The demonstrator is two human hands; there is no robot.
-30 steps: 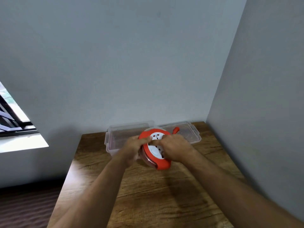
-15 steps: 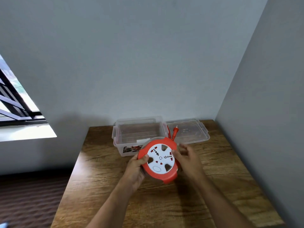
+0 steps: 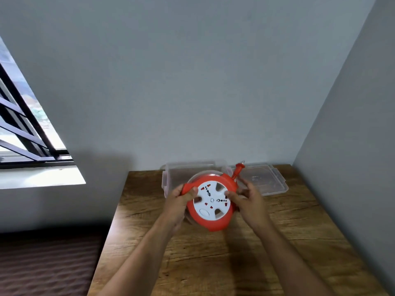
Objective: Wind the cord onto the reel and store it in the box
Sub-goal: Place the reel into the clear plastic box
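Note:
An orange cord reel (image 3: 213, 218) with a white socket face is held tilted above the wooden table (image 3: 213, 263). My left hand (image 3: 180, 201) grips its orange handle at the upper left rim. My right hand (image 3: 248, 199) holds the right rim, thumb on the white face. The orange plug (image 3: 238, 168) on a short length of cord sticks up behind the reel's upper right. The clear plastic box (image 3: 168, 178) stands open just behind the reel, partly hidden by it.
The box's clear lid (image 3: 265, 180) lies flat to the right of the box at the table's back. Grey walls close in behind and on the right. A window and a dark floor lie off the table's left edge.
The reel has been lifted toward me and turned so its white face shows. My left hand shifted onto the orange handle; my right hand moved from the face to the right rim.

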